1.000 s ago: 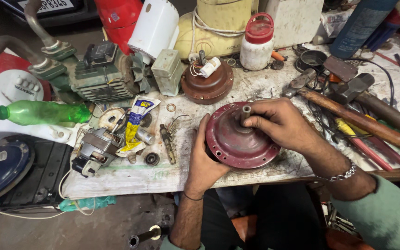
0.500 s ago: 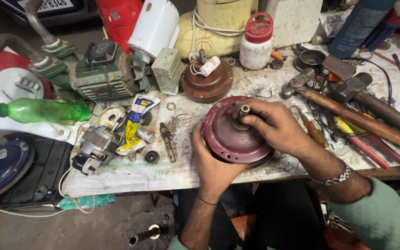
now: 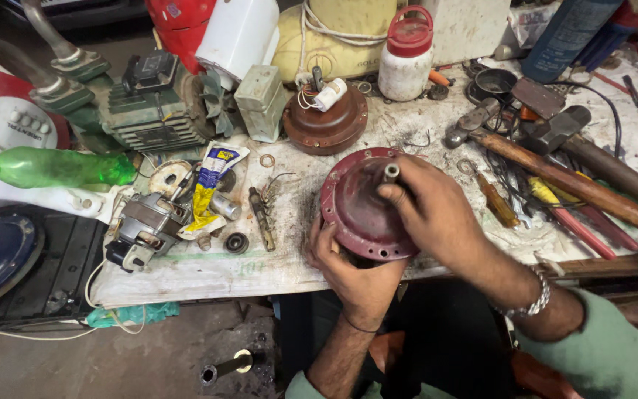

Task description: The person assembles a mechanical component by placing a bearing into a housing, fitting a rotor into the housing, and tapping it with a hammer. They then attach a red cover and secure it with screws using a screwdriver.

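Note:
A round dark-red motor cover [image 3: 356, 203] with a short metal shaft [image 3: 391, 172] sticking up from its middle rests at the front edge of the workbench [image 3: 186, 270]. My left hand [image 3: 348, 270] grips the cover's near rim from below. My right hand [image 3: 437, 214] lies over its right side, with fingertips pinched around the shaft. A second brown round motor housing [image 3: 325, 122] with a white capacitor and wires on top stands just behind.
Left of the cover lie a small grey motor [image 3: 142, 225], a squeezed yellow-blue tube [image 3: 212, 177], a bearing [image 3: 236, 242] and a green bottle [image 3: 60, 168]. Hammers [image 3: 555, 174], screwdrivers [image 3: 496, 201] and pliers crowd the right. A white jar with a red lid [image 3: 406, 55] stands behind.
The red cover has been tipped and shifted slightly toward the bench's front edge. My left hand slid lower under its rim, and my right hand stays on the shaft.

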{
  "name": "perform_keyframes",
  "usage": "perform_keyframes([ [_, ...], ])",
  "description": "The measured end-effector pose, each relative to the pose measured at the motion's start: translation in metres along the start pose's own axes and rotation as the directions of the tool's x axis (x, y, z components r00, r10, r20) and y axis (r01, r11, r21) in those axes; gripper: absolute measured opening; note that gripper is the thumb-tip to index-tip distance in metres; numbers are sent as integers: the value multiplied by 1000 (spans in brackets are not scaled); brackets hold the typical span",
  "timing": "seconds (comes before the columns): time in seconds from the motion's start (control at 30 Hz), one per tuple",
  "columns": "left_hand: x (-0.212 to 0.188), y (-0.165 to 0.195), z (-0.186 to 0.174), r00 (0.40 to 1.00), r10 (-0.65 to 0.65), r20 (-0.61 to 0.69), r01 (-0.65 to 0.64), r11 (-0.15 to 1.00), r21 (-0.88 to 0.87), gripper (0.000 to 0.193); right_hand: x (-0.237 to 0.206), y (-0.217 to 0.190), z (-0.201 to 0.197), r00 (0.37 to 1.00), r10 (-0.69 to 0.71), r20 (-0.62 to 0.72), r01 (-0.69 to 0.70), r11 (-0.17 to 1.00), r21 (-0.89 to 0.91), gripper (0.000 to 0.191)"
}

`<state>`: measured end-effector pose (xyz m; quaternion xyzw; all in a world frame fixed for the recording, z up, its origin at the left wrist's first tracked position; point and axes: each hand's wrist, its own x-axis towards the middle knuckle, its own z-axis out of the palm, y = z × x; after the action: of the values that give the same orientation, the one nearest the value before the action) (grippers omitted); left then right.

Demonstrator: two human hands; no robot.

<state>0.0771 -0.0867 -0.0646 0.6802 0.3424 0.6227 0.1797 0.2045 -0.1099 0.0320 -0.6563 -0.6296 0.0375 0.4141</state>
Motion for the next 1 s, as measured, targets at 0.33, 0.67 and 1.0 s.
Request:
perform_keyframes([
  [0.33, 8, -12, -18, 954, -214, 212, 294, 813, -502, 93, 34, 52, -9, 972, 148, 183, -205, 914, 349, 23],
  [0.67, 39, -49, -34, 881, -385, 273, 471, 765, -440, 100, 45, 56, -12, 954, -169, 249, 59, 917, 394, 27],
  [1.0, 37, -61, -38, 817, -271, 509, 481, 807, -342, 113, 40, 58, -5, 931, -162, 326, 49, 944, 327, 25],
])
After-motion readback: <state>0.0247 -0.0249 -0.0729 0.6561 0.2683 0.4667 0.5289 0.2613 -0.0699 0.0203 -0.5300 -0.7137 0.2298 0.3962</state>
